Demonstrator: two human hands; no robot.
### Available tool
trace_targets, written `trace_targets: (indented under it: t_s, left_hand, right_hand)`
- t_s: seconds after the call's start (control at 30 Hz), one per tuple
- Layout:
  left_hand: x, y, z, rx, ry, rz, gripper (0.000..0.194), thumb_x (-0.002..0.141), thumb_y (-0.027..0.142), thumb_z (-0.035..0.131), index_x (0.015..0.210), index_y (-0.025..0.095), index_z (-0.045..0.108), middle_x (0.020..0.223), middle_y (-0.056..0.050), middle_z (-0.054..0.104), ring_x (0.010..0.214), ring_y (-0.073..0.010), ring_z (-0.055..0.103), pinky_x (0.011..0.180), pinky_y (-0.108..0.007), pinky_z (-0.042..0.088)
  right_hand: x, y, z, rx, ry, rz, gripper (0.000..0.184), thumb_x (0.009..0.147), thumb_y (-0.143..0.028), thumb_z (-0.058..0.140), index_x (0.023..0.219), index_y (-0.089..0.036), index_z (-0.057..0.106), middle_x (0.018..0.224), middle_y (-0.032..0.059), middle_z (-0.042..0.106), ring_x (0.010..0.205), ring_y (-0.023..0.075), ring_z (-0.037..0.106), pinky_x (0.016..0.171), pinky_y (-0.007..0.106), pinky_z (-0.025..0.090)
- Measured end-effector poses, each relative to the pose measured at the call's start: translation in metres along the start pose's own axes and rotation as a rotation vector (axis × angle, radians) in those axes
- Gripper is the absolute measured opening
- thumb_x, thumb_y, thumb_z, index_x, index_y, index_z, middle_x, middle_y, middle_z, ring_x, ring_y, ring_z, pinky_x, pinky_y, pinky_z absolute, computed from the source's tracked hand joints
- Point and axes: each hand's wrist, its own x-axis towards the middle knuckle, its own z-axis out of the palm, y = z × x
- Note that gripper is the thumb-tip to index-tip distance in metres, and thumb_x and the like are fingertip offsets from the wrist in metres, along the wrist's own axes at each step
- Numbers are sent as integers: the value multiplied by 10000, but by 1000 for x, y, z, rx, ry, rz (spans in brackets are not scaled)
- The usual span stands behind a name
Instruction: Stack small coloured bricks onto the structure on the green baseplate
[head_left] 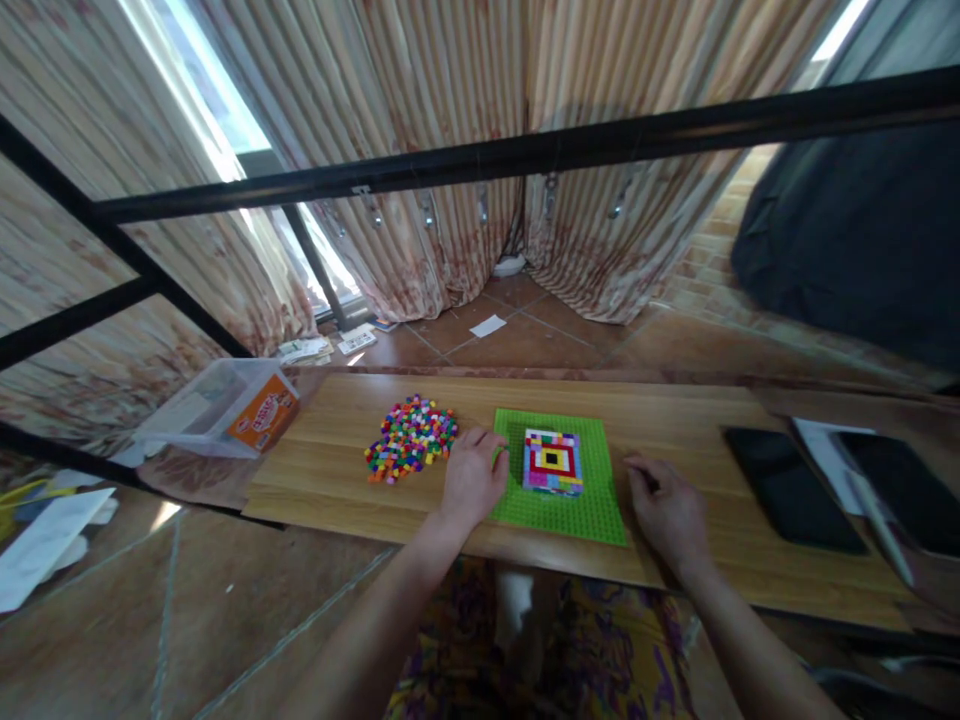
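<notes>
The left hand [474,474] curls at the plate [601,485] bearing the block [553,461]; I cannot tell its grip. The right hand [670,506], released, rests on the worktop [315,450].

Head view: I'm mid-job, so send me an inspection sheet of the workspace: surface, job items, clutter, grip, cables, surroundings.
Surface: wood-grain tabletop.
Job items: square multicoloured brick block on a green baseplate; loose brick pile left of it.
Clutter: two dark slabs, a white sheet and a pen-like object at right.
Left grip: left hand at the baseplate's left edge, fingers curled; contents unclear.
Right grip: right hand beside the baseplate's right edge, loosely curled; contents unclear.
Cables: nothing seen on the tabletop.
Surroundings: clear tub at left, dark rail, curtains, tiled floor.
</notes>
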Motion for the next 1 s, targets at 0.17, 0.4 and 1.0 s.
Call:
trace_targets:
  t_s: [0.17, 0.4, 1.0]
  left_hand:
    - [9, 16, 9, -45, -74, -23, 148, 907, 198, 558, 949, 213, 699, 941, -34, 705, 932, -196, 639, 868, -330, 480]
    - [15, 25, 10, -48, -193, -134, 174, 901, 202, 570, 984, 222, 722, 979, -33, 760, 889, -195, 697, 845, -314, 506]
    - [20, 14, 19, -421, -55, -326, 196, 881, 182, 551, 983, 176, 718, 962, -57, 758, 862, -169, 692, 839, -299, 531]
  right_hand:
    - [0, -3, -1, 14, 7, -1, 290, 906, -360, 471, 925, -192, 706, 953, 95, 726, 831, 220, 662, 738, 344, 500]
    - [0, -2, -1, 30, 6, -5, 283, 909, -352, 475, 936, -185, 703, 951, 93, 725, 835, 215, 666, 738, 336, 499]
    - [0, -5, -2, 16, 11, -3, 278, 911, -344, 482, 936, -186, 709, 959, 93, 729, 844, 220, 672, 746, 344, 507]
